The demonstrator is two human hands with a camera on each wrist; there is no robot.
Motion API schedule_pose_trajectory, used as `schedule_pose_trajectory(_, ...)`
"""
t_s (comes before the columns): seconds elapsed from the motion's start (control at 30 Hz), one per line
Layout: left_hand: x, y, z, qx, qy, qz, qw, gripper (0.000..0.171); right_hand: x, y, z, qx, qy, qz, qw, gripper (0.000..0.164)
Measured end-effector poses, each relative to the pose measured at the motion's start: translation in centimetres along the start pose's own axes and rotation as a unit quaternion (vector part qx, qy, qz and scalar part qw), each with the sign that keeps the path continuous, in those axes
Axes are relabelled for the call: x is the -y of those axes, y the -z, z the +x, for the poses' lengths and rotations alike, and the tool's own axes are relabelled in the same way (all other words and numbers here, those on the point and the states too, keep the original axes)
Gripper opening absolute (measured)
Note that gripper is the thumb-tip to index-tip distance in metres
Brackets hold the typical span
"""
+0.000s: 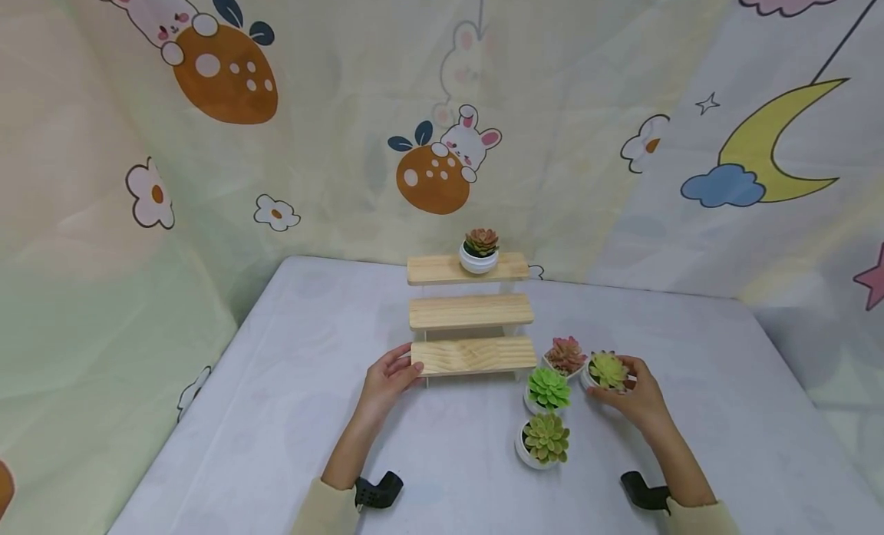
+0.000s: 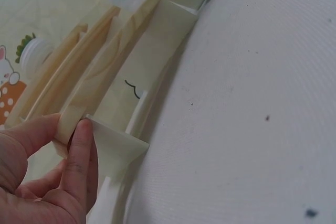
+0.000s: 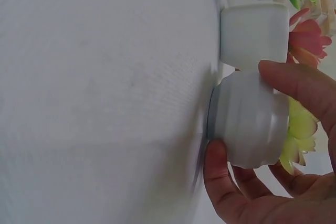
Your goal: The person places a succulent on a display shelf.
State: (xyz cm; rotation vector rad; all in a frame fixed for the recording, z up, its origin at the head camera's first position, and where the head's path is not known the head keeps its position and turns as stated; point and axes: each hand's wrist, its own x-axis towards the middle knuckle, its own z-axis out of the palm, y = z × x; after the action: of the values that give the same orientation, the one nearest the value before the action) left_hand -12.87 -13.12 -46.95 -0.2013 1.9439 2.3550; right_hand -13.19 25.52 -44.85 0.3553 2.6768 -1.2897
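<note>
A three-tier wooden display stand (image 1: 472, 312) with pale boards stands at the back middle. My left hand (image 1: 388, 380) pinches the left end of its lowest board (image 2: 100, 80) between thumb and fingers. To the right of the stand, my right hand (image 1: 638, 401) grips a yellow-green potted succulent (image 1: 608, 371). In the right wrist view, thumb and fingers go round its white ribbed pot (image 3: 249, 119), low at the cloth. Just left of it sits a pink succulent in a square white pot (image 3: 254, 35). A reddish succulent in a round white pot (image 1: 479, 260) stands on the top board.
A bright green potted succulent (image 1: 549, 389) and a darker yellow-green one (image 1: 545, 440) stand in front of the pink one. White cloth covers the table (image 1: 449, 473). A printed fabric backdrop (image 1: 331, 151) rises behind the table and along its sides.
</note>
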Motion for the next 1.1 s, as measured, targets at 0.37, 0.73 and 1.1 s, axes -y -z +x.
schedule_pose_trajectory(0.37,0.0,0.0,0.1,-0.007,0.011,0.008,0.9999,0.052,-0.2,0.0,0.0,-0.009,0.01,-0.019,1.0,0.091)
schedule_pose_trajectory(0.73,0.2,0.0,0.2,-0.006,0.009,0.011,0.9999,0.052,-0.4,0.6,-1.2,-0.039,0.037,-0.037,0.998,0.089)
schedule_pose_trajectory(1.1,0.1,0.1,0.2,-0.001,0.008,0.002,1.0,0.052,1.5,2.3,-2.4,-0.069,0.083,-0.03,0.994,0.085)
